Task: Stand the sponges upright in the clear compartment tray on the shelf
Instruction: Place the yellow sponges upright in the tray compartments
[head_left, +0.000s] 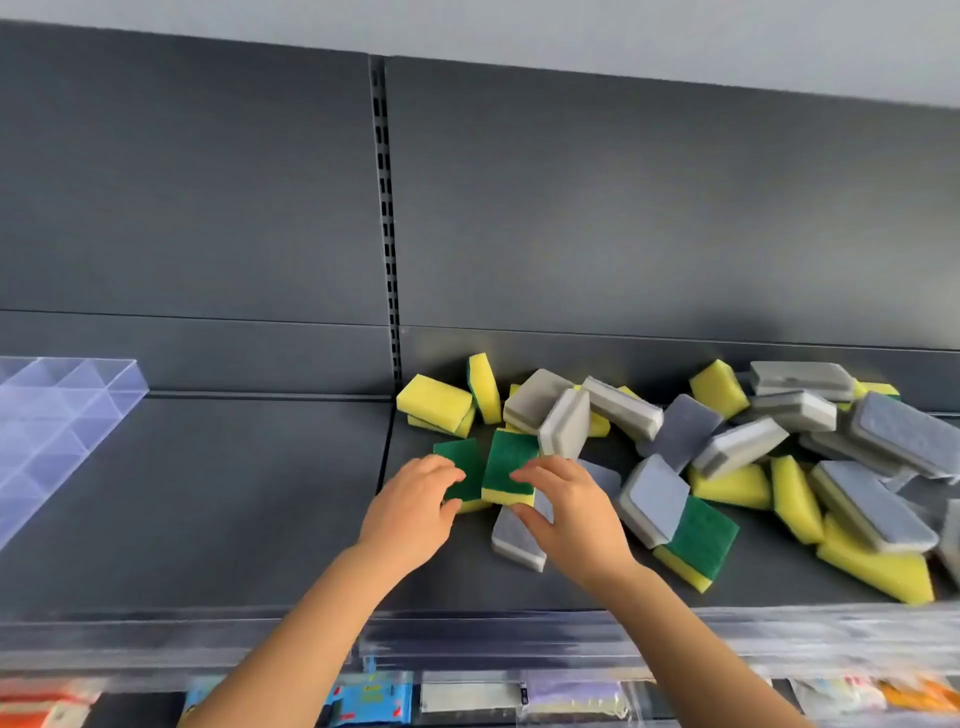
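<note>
Nearest us: our two bare forearms cross the clear front strip (519, 636) of the shelf (208, 509). Below that strip are blurred packaged goods (374, 696) on a lower level.

Both hands are over the dark shelf deck.

Left hand (415, 512): fingers curled over the near edge of a flat green-faced sponge (460, 462), thumb at its front edge, gripping it.

Right hand (569, 514): fingers on the green face and thumb on the yellow edge of a second green-and-yellow sponge (511, 465), pinched and tilted up. The two sponges touch side by side between our hands.

Just under the right hand's thumb, a grey sponge (517, 543) lies on the deck.

To the right of and beyond the right hand is the loose pile of sponges (779, 441): yellow, grey, blue-grey and green-faced, lying every way.

Clear compartment tray (78, 410): well apart to the left of the left hand, on the adjoining shelf section, cut by the frame's left edge.
</note>
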